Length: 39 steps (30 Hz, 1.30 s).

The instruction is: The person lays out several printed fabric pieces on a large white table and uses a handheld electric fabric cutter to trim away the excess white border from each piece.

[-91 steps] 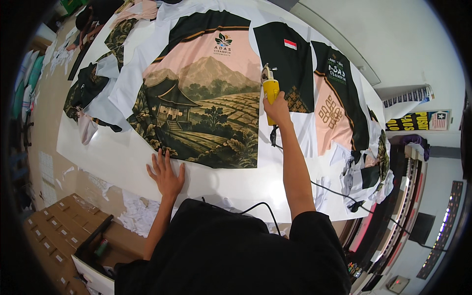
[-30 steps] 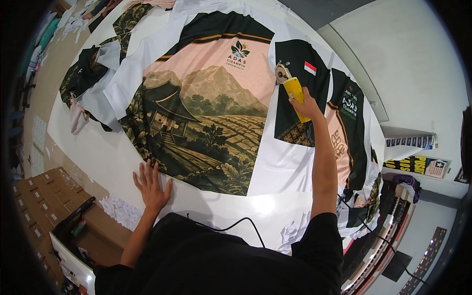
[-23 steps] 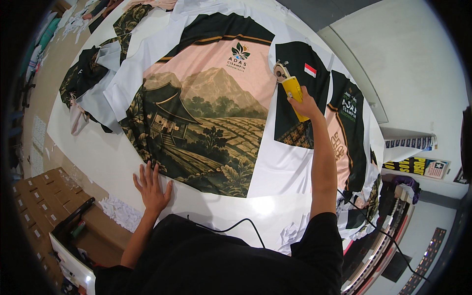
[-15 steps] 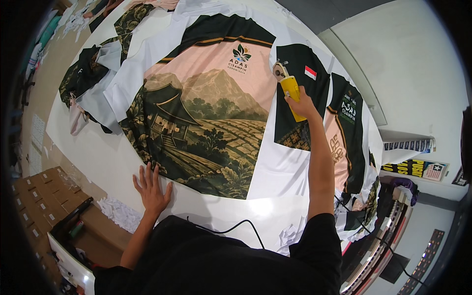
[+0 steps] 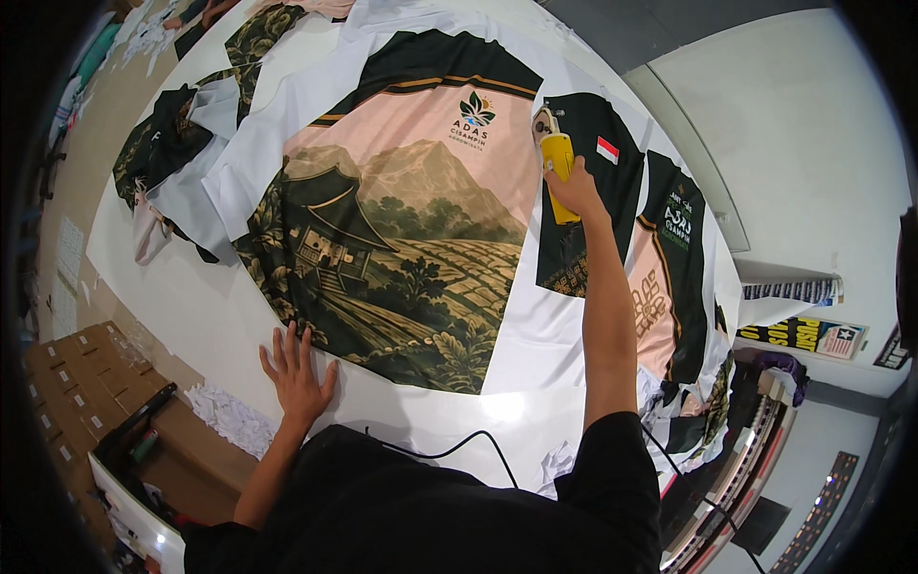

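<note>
My right hand (image 5: 578,189) grips a yellow electric rotary cutter (image 5: 557,158). The cutter's metal head (image 5: 545,122) is at the left edge of a dark green sleeve panel (image 5: 602,191) with a small red and white flag patch. Left of it, beyond a white strip, lies a large printed fabric panel (image 5: 421,220) in pink and green with mountains and a pavilion. My left hand (image 5: 299,376) rests with fingers spread at that panel's lower left edge, partly on the white table (image 5: 206,330).
Another green and pink printed panel (image 5: 669,277) lies to the right. Bunched fabric pieces (image 5: 177,158) sit at the left. A black cord (image 5: 459,445) runs along the near edge. Brown boxes (image 5: 86,383) and white scraps (image 5: 229,416) are at lower left. A person's hand (image 5: 172,22) shows far left.
My right hand has moved slightly left and away from me with the cutter, whose head now sits higher along the sleeve panel's left edge. My left hand stays in place.
</note>
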Available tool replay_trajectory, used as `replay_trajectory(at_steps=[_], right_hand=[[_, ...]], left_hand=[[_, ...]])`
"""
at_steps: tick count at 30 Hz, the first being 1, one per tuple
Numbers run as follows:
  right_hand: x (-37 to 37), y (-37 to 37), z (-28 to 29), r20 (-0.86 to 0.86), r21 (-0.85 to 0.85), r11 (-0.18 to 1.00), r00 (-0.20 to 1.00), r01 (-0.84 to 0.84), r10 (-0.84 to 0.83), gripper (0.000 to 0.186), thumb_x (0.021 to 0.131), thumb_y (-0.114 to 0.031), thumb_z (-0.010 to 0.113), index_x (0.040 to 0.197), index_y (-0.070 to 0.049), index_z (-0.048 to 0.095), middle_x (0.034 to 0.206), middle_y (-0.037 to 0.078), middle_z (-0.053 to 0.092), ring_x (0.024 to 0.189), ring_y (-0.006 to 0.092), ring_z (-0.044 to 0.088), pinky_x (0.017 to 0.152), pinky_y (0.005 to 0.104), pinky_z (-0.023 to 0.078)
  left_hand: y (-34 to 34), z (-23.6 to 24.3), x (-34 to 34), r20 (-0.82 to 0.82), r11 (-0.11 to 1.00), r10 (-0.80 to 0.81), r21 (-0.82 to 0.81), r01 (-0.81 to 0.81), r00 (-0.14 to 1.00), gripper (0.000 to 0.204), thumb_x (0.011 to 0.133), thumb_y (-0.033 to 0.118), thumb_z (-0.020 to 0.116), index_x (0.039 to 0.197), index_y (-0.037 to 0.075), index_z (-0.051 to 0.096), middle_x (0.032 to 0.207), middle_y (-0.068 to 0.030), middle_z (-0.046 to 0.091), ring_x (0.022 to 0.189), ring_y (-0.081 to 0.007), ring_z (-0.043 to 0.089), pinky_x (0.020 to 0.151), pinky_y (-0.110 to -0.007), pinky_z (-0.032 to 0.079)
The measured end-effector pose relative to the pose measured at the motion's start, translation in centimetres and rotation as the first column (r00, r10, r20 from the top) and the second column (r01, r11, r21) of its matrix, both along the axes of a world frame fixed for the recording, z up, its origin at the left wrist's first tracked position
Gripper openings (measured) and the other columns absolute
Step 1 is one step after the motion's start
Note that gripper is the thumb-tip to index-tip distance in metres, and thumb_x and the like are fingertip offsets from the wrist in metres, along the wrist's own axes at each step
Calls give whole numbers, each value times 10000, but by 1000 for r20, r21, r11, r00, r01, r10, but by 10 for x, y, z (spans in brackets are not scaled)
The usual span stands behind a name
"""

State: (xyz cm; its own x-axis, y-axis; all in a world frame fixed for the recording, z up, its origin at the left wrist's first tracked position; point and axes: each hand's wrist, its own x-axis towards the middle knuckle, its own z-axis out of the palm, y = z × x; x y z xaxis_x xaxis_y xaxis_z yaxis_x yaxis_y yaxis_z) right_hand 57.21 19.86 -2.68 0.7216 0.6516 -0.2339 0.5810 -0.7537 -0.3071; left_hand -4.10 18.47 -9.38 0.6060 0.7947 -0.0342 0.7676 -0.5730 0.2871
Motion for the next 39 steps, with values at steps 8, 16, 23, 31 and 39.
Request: replay_trajectory(at_steps=[8,16,23,31,39], right_hand=[[9,38,-10,43,22,997,996,74,-75,817,851,-516,676,1308,106,410,1169,399,652,1099,495,685,918,470,574],[25,75,-10,29,42,990,991,133,-134,848,829,-508,688,1296,148,423,1210,402,635,1126,494,675,957,466,563],[49,105,-16,103,2,980,975,197,-196,932,829,-522,697,1360,187,408,1266,381,627,1162,450,675,944,446,572],[98,143,-29,49,-4,961,960,275,-274,1064,809,-579,695,1420,219,344,1387,382,549,1280,443,605,1044,430,524],[170,190,-42,-76,40,960,959,277,-273,1004,804,-546,690,1395,218,417,1364,357,589,1250,401,637,1031,431,525]], left_hand=[[2,3,1,-11,1000,9,-25,-9,1000,745,929,452,665,1512,39,453,1640,-176,341,1566,-402,177,1232,-654,31],[3,5,0,-28,997,10,-73,-12,1000,741,924,453,666,1502,33,468,1637,-180,340,1561,-413,180,1230,-658,27],[5,1,-2,16,998,7,-64,-6,1000,749,918,440,687,1515,51,454,1639,-165,339,1556,-413,190,1227,-668,34],[7,0,-2,-11,995,10,-103,-11,1000,741,911,437,704,1497,50,467,1637,-174,339,1547,-429,200,1225,-676,41],[6,-8,-10,95,994,17,-113,-6,995,478,829,398,729,1085,38,548,1357,-204,469,1499,-473,275,1200,-715,85]])
